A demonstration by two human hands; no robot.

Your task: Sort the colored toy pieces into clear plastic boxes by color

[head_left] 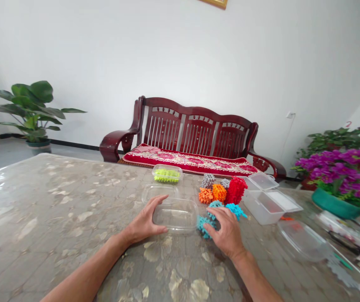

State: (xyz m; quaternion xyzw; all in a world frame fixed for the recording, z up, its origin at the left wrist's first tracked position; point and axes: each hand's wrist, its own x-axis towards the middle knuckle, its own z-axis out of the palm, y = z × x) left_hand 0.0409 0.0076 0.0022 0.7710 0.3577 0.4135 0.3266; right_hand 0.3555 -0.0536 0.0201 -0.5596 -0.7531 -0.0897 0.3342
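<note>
clear tub (176,214) sits on the table (57,201), left hand (145,222) clamped round its left end. right hand (226,233) curls over teal pieces (236,209) just beside it, can't tell if gripping. behind: orange cluster (219,192), red cluster (235,189), then 1 green-filled tub (167,173).

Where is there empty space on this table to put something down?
The table left of the left hand and the clear tub it holds is bare. So is the strip between the two forearms. It's crowded right of the right hand, which covers the teal pieces: colourful blocks, white boxes, a flower pot.
</note>
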